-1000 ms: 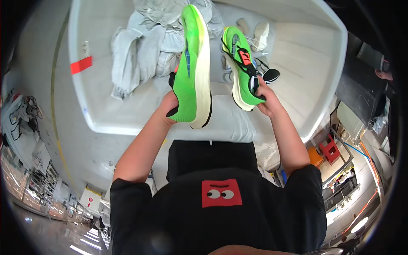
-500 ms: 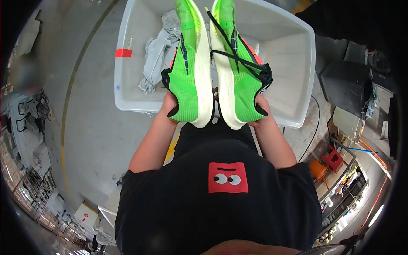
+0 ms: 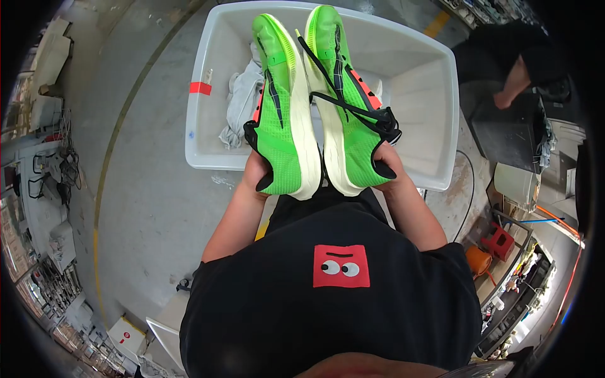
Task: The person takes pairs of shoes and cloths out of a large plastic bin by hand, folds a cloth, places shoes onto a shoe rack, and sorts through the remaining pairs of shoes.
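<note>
1 red stool (image 3: 499,242) stands beside 1 orange object (image 3: 478,259); a yellow line (image 3: 96,236) curves leftward.

Black short-sleeved shirt (image 3: 331,315), red cartoon-eyed square (image 3: 341,266)

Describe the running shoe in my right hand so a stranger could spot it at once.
Find the big pale plastic bin. Overlapping its near rim in this view, your right hand grips a bright green running shoe near the heel. Unlike the matching left running shoe beside it, this one has a black lace trailing loose across its side.
</note>
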{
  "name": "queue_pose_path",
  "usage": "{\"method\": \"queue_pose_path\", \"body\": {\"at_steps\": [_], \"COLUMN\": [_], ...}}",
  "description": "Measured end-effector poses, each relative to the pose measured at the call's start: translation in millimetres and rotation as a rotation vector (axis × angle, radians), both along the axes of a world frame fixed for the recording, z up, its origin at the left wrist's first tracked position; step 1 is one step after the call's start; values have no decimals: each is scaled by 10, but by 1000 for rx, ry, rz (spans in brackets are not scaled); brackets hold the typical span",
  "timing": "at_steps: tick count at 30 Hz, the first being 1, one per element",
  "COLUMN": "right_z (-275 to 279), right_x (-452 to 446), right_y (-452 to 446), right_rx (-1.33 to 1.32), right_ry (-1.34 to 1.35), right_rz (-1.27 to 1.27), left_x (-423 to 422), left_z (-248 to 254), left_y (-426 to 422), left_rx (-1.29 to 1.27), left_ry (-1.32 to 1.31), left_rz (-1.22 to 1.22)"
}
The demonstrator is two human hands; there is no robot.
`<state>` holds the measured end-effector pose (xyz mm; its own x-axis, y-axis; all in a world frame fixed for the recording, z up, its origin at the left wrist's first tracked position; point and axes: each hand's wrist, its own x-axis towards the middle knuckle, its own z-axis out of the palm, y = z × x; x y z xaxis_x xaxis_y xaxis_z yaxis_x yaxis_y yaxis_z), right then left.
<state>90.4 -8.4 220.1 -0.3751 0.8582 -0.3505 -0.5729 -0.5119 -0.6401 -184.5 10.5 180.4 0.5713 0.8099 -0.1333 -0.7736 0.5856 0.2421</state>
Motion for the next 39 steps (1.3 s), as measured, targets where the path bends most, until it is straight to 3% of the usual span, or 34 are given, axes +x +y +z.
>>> {"method": "queue_pose_path", "body": {"at_steps": [2,3,5,7,9,13,16,20,23,24,27,39], "right_z": [75,25,115,268,258,223,231,216,83,80,73,-346], "right_x": [14,54,-6,-66,-107,-207,-309,-364,-355,-352,-365,10], "right_y": [13,38,44,40,40,29,18,51,109,160,255,135], "right_rx": [230,400,463,244,343,561,662,612,458,402,175,-7], "right_ry": [-126,-236,-359,-384,-562,-990,-1205,-1193,-997,-965,-547,-437], "right_rz": [9,6,-32,-102,-127,-143,-94,-43,33,101,270,263], "left_x": [-98,-126,-201,-198,-147,-71,-11,20,10,-47,39,585], "left_z": [55,49,111,205,315,294,430,444,431,429,502,423], "left_y": [-33,-20,-35,-31,-39,-26,-36,-96,-203,-225,-275,-334], "left_rx": [13,42,103,72,69,384,460,328,593,699,843,935], "left_ry": [88,252,578,663,777,1176,1262,1211,1340,1408,1309,1248], "left_rz": [39,54,87,166,250,461,488,422,497,419,406,365]}}
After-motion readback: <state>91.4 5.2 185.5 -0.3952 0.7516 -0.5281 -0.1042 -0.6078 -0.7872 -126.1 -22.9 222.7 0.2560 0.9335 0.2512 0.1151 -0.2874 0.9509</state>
